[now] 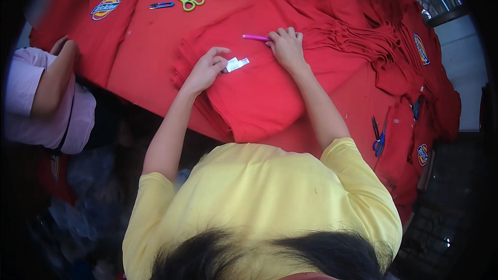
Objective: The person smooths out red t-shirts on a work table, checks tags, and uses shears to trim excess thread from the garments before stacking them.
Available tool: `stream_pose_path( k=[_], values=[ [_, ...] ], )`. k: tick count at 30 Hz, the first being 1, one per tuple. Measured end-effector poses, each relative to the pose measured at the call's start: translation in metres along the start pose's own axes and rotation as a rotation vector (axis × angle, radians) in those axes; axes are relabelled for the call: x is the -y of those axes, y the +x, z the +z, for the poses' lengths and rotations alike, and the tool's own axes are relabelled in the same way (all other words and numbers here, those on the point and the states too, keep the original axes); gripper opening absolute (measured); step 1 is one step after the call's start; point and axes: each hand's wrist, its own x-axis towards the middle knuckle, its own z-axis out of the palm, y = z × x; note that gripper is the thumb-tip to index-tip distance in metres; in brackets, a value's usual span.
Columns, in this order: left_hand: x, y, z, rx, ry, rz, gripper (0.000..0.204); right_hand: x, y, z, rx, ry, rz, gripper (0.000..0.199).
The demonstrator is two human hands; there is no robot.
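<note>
Red cloth (264,98), one pen (256,37) clamped in right grip (287,47), one label cluster (236,64) at left grip (208,67), hold unclear

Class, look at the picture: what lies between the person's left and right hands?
In the head view: a white label, at the left hand, and a pink pen-like tool projecting from the right hand, both over red cloth.
</note>
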Motion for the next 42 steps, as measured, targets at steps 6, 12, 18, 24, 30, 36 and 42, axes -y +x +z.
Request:
stream_pose_path(
  k=[6, 12, 18, 24, 30, 36, 42],
  values=[
    [-0.042, -0.025, 0.015, -0.246, 0.632, 0.403, 0.039, 0.034, -0.003, -0.075, -0.045, 0.649, 0.171, 0.013],
    [-0.082, -0.064, 0.077, 0.019, 0.633, 0.431, 0.048, 0.064, -0.047, -0.118, 0.178, 1.6, 0.288, 0.011],
    [-0.067, -0.089, 0.047, 0.008, 0.447, 0.136, 0.033, -0.009, -0.059, -0.122, -0.371, 1.866, 0.46, 0.014],
    [-0.024, -0.014, 0.035, -0.436, 0.685, 0.279, 0.027, 0.079, -0.034, -0.068, -0.317, 1.63, 0.432, 0.018],
    [0.001, -0.002, 0.02, -0.266, 0.094, -0.04, 0.017, 0.106, -0.047, -0.017, -0.224, 1.468, 0.451, 0.014],
    [-0.002, -0.008, 0.019, -0.252, 0.073, -0.103, 0.018, 0.106, -0.046, -0.008, -0.148, 1.398, 0.434, 0.012],
    [0.006, -0.009, 0.021, -0.252, 0.019, -0.011, 0.022, 0.106, -0.045, -0.01, -0.135, 1.351, 0.418, 0.011]
  ],
)
